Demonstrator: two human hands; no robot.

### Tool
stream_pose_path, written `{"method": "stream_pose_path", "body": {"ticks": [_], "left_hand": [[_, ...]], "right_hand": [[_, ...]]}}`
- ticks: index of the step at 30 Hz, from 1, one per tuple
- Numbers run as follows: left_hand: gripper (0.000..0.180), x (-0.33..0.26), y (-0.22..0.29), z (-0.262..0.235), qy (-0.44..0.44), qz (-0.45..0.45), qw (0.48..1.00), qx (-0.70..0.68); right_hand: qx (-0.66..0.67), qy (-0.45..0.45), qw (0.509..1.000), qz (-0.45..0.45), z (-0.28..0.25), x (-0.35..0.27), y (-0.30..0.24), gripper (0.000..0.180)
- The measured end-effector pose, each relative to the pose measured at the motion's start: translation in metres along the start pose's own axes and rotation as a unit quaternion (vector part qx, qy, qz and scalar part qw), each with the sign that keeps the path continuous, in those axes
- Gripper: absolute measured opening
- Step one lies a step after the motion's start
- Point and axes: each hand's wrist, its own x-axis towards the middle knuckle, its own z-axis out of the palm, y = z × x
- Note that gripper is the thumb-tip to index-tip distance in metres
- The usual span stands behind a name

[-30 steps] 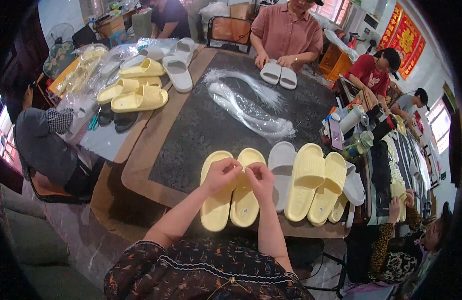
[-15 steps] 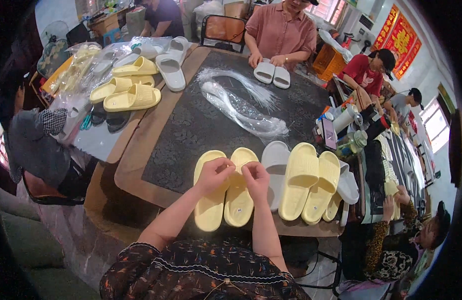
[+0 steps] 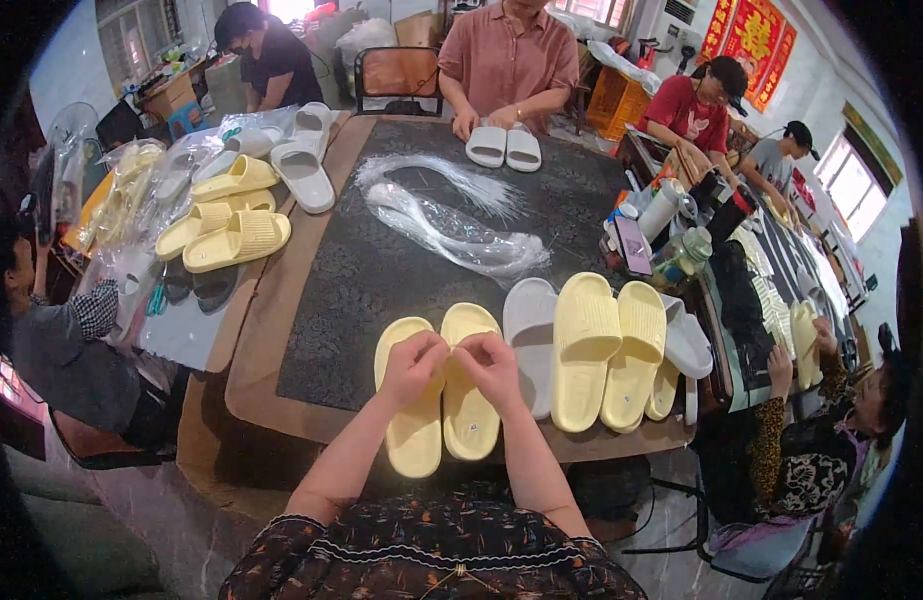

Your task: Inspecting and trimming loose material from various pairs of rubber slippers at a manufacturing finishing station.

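Note:
A pair of pale yellow slide sandals, a left-hand slide [image 3: 414, 442] and a right-hand slide [image 3: 472, 428], lies side by side at the table's near edge, toes pointing away from me. Over their straps my left hand [image 3: 414, 366] and my right hand [image 3: 490, 370] meet, thumbs and fingertips pinched together between the two slides. Whatever they pinch is too fine to make out. Farther up the dark mat lies a bundle of clear plastic strands [image 3: 452, 232], partly in a clear bag.
Right of my hands stand more yellow slides [image 3: 586, 350] and grey slides [image 3: 531, 345]. Bottles, a jar [image 3: 682, 255] and a phone [image 3: 633, 245] crowd the right edge. Yellow slides [image 3: 237, 240] and plastic bags cover the left side table. Across from me a person handles grey slides [image 3: 505, 147].
My hands have drawn closer together, the right one shifting left toward the left one. The whole view has shifted slightly. Across the table, the person's grey slides now stand more level.

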Motion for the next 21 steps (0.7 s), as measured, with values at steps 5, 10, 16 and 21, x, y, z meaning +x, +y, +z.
{"method": "stream_pose_path", "body": {"ticks": [5,10,16,21], "left_hand": [[0.011,0.002,-0.009,-0.002,0.014,0.016,1.000,0.018],[0.015,0.001,-0.008,-0.002,0.000,0.017,0.999,0.046],[0.019,0.000,-0.002,0.003,0.020,0.026,0.999,0.044],[0.019,0.001,-0.009,0.000,0.004,0.044,0.995,0.089]], "right_hand": [[0.076,0.002,0.995,0.068,0.001,0.002,-0.008,0.011],[-0.047,-0.014,0.998,-0.040,0.001,0.001,-0.013,0.008],[0.015,0.018,0.999,0.032,0.001,-0.001,-0.007,0.011],[0.014,0.028,0.999,0.033,0.003,0.001,-0.011,0.009]]}}
